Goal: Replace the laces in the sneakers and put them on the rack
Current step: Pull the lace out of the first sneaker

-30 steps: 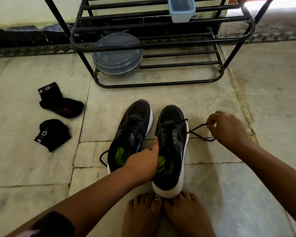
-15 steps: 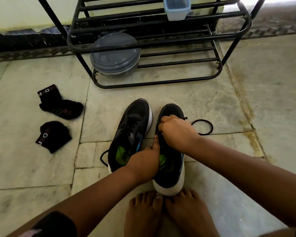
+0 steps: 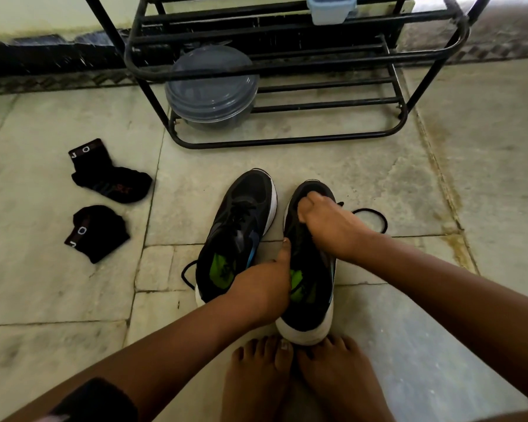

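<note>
Stone floor (image 3: 378, 166) — fingers (image 3: 307, 205) curled on sneaker (image 3: 310, 300)

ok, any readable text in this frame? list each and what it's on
"JO": white letters on the cuff of the far black ankle sock.
"JO": white letters on the cuff of the near black ankle sock.
Red mark on the far sock's foot: too blurred to read.
Green insoles of the black white-soled sneakers: print unreadable.
</note>
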Tool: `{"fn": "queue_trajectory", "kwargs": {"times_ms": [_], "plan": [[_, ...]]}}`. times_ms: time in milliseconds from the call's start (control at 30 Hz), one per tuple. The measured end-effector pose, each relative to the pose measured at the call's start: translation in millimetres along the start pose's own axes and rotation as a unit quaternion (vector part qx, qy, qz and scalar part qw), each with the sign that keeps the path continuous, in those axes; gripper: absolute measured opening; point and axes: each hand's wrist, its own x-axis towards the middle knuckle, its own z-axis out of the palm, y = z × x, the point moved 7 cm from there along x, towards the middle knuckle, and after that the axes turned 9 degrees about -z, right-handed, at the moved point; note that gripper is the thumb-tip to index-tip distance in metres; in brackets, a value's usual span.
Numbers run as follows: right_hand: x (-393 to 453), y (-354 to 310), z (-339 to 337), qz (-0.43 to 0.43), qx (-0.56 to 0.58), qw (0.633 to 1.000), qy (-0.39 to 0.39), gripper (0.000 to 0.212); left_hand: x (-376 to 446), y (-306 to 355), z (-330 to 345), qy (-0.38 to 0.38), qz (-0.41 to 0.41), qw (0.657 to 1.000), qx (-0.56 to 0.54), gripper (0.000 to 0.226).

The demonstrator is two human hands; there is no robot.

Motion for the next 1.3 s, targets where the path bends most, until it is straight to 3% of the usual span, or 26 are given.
{"fn": "queue_trajectory", "kwargs": {"times_ms": [67,133,167,233,300,400,467,533,700,867,1133,1300], "plan": [[-2.2,25.1,-5.4,0.105,0.241,0.963,0.054,0.019,3.9,-2.9,-3.1,-0.015,0.002,0.999,-0.046,0.076],[-8.0,39.9,1.9,0.178,0.459,0.865,0.096,0.018,-0.2,-2.7,-5.5,-0.041,0.009,0.993,-0.113,0.084],[-10.8,42.8,7.7,0.198,0.514,0.829,0.103,0.018,-0.9,-2.7,-6.8,-0.051,0.015,0.988,-0.147,0.088],[-13.9,44.1,16.3,0.212,0.542,0.805,0.117,0.015,0.8,-1.4,-7.6,-0.059,0.036,0.981,-0.180,0.091],[-14.5,42.6,16.4,0.200,0.504,0.828,0.141,0.010,3.1,-1.6,-6.9,-0.048,0.037,0.984,-0.169,0.094],[-13.9,31.7,-1.0,0.120,0.332,0.919,0.174,0.009,3.2,-5.1,-1.5,-0.016,0.016,0.991,-0.129,0.105],[-12.3,16.5,-7.5,0.050,0.197,0.966,0.158,0.011,-1.7,-0.9,0.1,0.025,0.023,0.997,-0.065,0.113],[-10.6,5.1,-4.0,0.017,0.109,0.987,0.120,0.026,-10.7,10.8,1.0,0.072,0.058,0.995,0.022,0.117],[-8.5,-1.0,2.7,0.008,0.093,0.992,0.086,0.040,-16.3,16.0,19.8,0.058,0.066,0.991,0.096,0.112],[-9.0,-7.4,9.3,-0.026,0.041,0.996,0.076,0.027,-12.4,11.3,22.8,0.050,0.051,0.992,0.101,0.111],[-3.7,6.5,6.4,0.031,0.035,0.997,0.056,0.012,-8.4,7.0,28.7,0.074,0.066,0.989,0.106,0.114],[-6.1,10.7,1.0,0.059,0.175,0.981,0.061,0.020,-8.3,5.0,29.1,0.089,0.066,0.986,0.127,0.111]]}}
